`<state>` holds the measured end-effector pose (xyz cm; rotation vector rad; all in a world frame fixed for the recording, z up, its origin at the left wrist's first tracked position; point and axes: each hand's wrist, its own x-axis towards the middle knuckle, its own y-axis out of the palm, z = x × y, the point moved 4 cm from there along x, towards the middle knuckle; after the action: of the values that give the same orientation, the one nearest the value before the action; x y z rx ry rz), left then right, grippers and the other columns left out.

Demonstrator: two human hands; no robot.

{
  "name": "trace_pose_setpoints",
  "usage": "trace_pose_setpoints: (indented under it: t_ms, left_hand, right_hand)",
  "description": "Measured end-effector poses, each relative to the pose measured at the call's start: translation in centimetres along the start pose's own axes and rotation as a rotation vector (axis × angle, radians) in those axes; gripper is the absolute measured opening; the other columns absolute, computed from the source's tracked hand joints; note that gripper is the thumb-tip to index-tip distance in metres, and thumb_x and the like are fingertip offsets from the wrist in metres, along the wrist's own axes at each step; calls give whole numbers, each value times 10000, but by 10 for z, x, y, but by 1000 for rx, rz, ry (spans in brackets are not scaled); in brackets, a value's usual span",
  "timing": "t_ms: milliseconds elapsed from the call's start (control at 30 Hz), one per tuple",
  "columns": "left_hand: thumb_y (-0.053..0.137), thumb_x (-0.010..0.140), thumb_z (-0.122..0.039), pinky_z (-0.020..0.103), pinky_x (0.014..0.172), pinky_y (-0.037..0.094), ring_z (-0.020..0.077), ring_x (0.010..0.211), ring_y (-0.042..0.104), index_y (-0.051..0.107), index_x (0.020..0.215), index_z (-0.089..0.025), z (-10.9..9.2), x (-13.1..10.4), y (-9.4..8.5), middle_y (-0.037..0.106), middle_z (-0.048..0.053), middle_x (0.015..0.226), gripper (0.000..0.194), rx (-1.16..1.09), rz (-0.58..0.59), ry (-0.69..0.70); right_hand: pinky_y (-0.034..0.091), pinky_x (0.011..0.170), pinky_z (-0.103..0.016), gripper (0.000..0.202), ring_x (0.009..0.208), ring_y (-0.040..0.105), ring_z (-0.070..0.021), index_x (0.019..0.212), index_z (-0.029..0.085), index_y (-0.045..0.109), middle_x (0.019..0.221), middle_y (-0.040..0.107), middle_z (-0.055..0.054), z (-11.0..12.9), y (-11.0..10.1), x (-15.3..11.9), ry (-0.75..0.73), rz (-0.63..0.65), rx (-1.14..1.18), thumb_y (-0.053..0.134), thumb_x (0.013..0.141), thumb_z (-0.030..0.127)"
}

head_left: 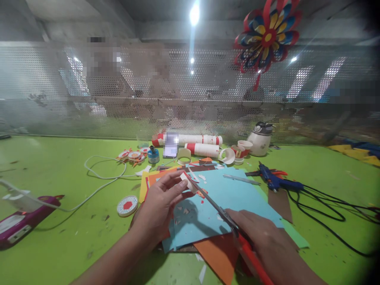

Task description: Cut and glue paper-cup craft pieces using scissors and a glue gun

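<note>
The small, red-edged white piece (190, 186), seemingly paper or card, is held above the blue sheet (252, 198), pinched in the grip of your left hand (166, 195), while your right hand (261, 229) clasps the scissors (224, 216), whose blades reach its edge. Expect it to be light, flexible and easily creased; you would best hold it lightly by its margin, fingertips clear of the blades. Beyond, on the green tabletop (89, 233), lie a round disc (127, 206) to your left and a blue glue gun (274, 181) to your right.

Scissor blades (213, 203) look metal, their handles (251, 255) smooth plastic, the blue paper (255, 201) matt.
</note>
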<state>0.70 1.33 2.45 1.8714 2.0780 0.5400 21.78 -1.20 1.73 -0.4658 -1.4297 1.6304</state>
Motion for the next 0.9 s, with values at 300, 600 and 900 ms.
trace_pose_setpoints:
  t_ms: [300,600,900]
  left_hand:
    - [756,738,-285,364,842,526,204,864,655,659,1109,-125,0,-2,1,698,112,969,415,23,-2,-9]
    - [757,734,-273,381,839,531,200,849,651,651,1098,-121,1,-2,2,700,115,979,408,12,-7,-17]
    - [785,701,-289,352,798,520,203,828,669,666,1073,-156,-1,1,-3,691,100,994,413,57,-30,22]
  right_hand:
    - [506,674,-303,279,726,646,-214,1001,199,646,799,690,-68,-2,8,0,6,14,1,420,856,123]
    - [510,683,-307,296,731,645,-221,1024,205,651,785,685,-64,-1,8,0,14,4,20,433,842,123]
    - [508,785,-350,301,879,646,-223,1093,241,626,903,672,-58,-4,11,5,49,128,159,435,876,158]
